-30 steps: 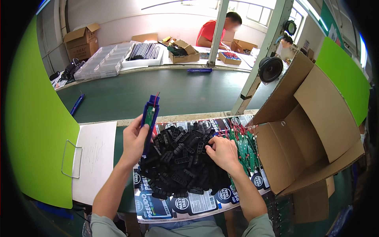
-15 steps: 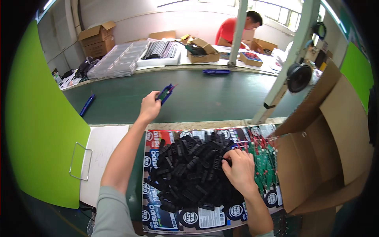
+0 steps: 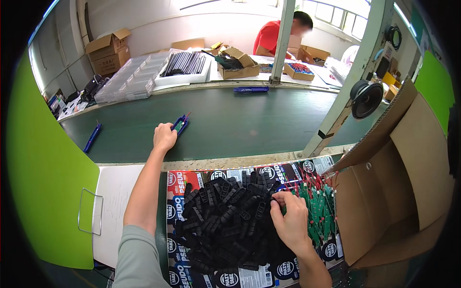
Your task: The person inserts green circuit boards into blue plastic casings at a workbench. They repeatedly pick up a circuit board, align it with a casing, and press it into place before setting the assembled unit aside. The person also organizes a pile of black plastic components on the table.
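Observation:
My left hand is reached out over the green bench surface, its fingers closed on the near end of a blue plastic casing. Inside that casing a green circuit board shows, with a thin red wire sticking out of the far end. I cannot tell whether the casing touches the surface. At the right edge of a heap of black plastic parts, my right hand pinches a black part, mostly hidden by its fingers. Beside that hand lie several green circuit boards with red wires.
Two more blue casings lie apart, one at the left and one at the far edge. An open cardboard box stands at the right, near a post with a round speaker. Across the bench a person in red bends over.
My left hand has moved left and nearer with the blue casing, lowering it toward the green surface. My right hand stays by the black heap. The whole view has shifted slightly.

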`<state>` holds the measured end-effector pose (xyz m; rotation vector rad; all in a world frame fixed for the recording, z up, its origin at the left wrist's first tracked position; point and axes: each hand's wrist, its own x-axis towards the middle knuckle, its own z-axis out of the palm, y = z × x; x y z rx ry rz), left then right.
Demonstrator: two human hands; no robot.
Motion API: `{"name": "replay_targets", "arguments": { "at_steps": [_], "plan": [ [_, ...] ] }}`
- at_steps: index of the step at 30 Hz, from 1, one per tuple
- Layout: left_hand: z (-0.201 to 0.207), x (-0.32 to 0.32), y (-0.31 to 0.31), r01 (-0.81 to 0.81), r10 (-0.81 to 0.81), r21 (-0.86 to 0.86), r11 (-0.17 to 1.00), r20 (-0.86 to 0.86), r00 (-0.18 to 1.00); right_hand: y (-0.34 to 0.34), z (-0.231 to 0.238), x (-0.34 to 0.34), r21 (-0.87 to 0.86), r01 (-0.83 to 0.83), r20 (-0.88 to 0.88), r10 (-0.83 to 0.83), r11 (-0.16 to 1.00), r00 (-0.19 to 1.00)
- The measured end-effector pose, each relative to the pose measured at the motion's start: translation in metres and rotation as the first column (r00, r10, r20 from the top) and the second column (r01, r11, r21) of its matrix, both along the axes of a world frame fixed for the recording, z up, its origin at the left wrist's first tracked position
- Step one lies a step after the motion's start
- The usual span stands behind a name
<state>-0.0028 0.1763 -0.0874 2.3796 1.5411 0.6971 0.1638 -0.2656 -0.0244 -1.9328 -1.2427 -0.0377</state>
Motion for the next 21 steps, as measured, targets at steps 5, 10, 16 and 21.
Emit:
{"name": "replay_targets", "arguments": {
  "at_steps": [5, 10, 16, 21],
  "plan": [
    [0.027, -0.025, -0.031, 0.015, -0.015, 0.090, 0.996, 0.000, 1.000, -0.001, 0.010, -0.002, 0.237, 0.015, -0.245, 0.045, 0.971, 0.969],
    [0.066, -0.070, -0.075, 0.143, -0.142, 0.233, 0.962, -0.022, 0.990, -0.020, 0.041, -0.017, 0.253, -0.076, -0.109, 0.106, 0.964, 0.988],
    [0.118, -0.090, -0.130, 0.202, -0.213, 0.209, 0.957, 0.032, 0.977, -0.092, 0.023, -0.046, 0.163, -0.123, -0.112, 0.143, 0.979, 0.983],
    [0.142, -0.078, -0.149, 0.249, -0.252, 0.254, 0.935, -0.022, 0.967, -0.141, -0.006, -0.058, 0.103, -0.029, -0.238, 0.053, 0.994, 0.970]
  ]
}}
